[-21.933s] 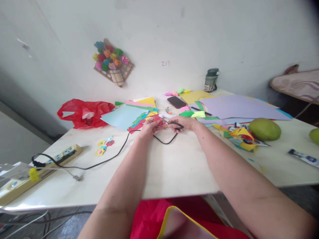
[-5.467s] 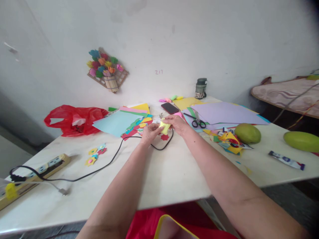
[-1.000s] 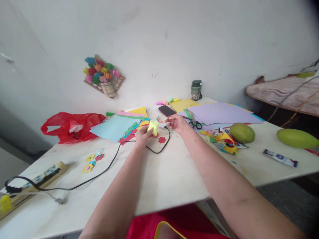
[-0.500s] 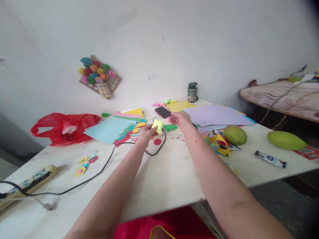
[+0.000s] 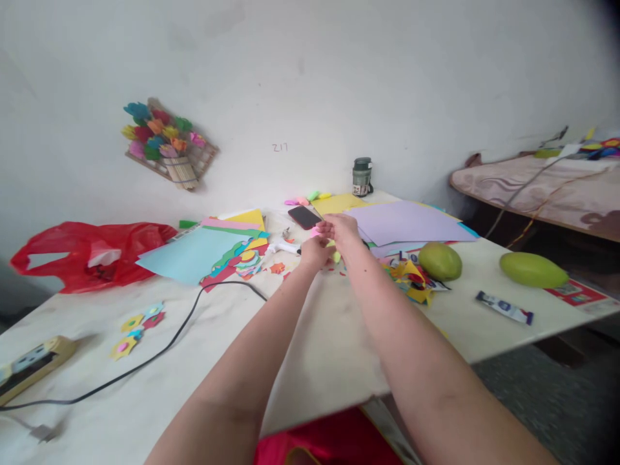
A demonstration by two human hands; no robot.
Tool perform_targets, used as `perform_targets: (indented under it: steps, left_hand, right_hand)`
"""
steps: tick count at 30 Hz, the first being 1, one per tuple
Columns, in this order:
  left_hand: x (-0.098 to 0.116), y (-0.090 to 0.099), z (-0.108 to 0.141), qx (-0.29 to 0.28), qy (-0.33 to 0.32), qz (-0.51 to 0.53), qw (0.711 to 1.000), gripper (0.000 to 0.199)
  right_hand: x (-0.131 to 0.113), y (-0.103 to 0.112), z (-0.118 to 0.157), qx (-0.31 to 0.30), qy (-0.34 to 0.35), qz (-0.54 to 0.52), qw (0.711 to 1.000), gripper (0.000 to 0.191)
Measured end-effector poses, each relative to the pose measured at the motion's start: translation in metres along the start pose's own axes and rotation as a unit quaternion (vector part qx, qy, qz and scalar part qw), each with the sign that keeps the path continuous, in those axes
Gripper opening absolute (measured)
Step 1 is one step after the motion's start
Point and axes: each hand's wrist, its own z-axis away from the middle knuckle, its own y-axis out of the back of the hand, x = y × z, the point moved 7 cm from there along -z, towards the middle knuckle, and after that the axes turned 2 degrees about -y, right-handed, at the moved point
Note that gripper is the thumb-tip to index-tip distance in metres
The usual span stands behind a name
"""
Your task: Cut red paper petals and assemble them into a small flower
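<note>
My left hand [image 5: 317,253] reaches over the table with its fingers closed on a yellow-green paper piece [image 5: 335,254], mostly hidden between my hands. Right beside it, my right hand [image 5: 343,234] has its fingers stretched to the left, loosely curved. A pink item [image 5: 314,231] shows at those fingertips; whether they touch it I cannot tell. Just left of my left hand lies a white glue gun [image 5: 285,247] with a dark tip. Small red and orange paper scraps [image 5: 277,268] are scattered near it.
Coloured paper sheets [image 5: 194,255] lie left, lilac sheets [image 5: 407,223] right. A phone [image 5: 304,217] is behind my hands. A black cable [image 5: 165,349] crosses the left side. Green fruits [image 5: 440,261], a tube [image 5: 504,307], a red bag [image 5: 92,258] and paper flowers [image 5: 135,329] also lie about.
My left hand has moved right with the yellow-green paper, close up against my right hand. The glue gun, mostly covered before, is now visible. The whole view has shifted slightly.
</note>
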Motion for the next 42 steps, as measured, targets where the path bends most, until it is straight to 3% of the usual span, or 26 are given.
perform_targets:
  steps: [2, 4, 7, 12, 15, 19, 29, 34, 38, 42]
  left_hand:
    - [0.006, 0.004, -0.001, 0.041, -0.020, -0.111, 0.993, 0.031]
    - [0.013, 0.009, 0.001, 0.061, -0.044, -0.113, 0.991, 0.028]
    - [0.015, 0.024, 0.011, 0.059, -0.027, -0.036, 0.997, 0.014]
    - [0.010, 0.056, 0.035, 0.073, 0.040, 0.105, 0.991, 0.032]
    - [0.010, 0.063, 0.047, 0.059, 0.049, 0.183, 0.980, 0.040]
    - [0.009, 0.064, 0.053, 0.053, 0.040, 0.260, 0.963, 0.041]
    - [0.004, 0.074, 0.051, 0.078, 0.005, 0.268, 0.960, 0.042]
    - [0.001, 0.075, 0.050, 0.059, 0.007, 0.300, 0.952, 0.036]
    - [0.001, 0.078, 0.050, 0.055, 0.024, 0.283, 0.957, 0.036]
    - [0.000, 0.079, 0.052, 0.046, 0.046, 0.279, 0.958, 0.033]
  right_hand:
    - [-0.001, -0.003, -0.001, -0.011, 0.009, 0.013, 1.000, 0.014]
    - [0.000, -0.005, -0.003, -0.029, 0.014, 0.037, 0.999, 0.016]
    - [0.005, -0.004, -0.005, -0.057, 0.022, 0.074, 0.995, 0.017]
    - [0.023, -0.009, -0.001, -0.100, 0.055, 0.106, 0.988, 0.020]
    - [0.036, -0.019, 0.005, -0.136, 0.046, 0.105, 0.984, 0.023]
    - [0.047, -0.033, 0.016, -0.185, 0.014, 0.093, 0.978, 0.025]
    - [0.049, -0.053, 0.040, -0.208, 0.028, 0.102, 0.972, 0.032]
    - [0.051, -0.056, 0.043, -0.229, 0.040, 0.095, 0.968, 0.035]
    - [0.045, -0.051, 0.041, -0.205, 0.080, 0.149, 0.964, 0.037]
    - [0.033, -0.052, 0.042, -0.213, 0.155, 0.219, 0.940, 0.030]
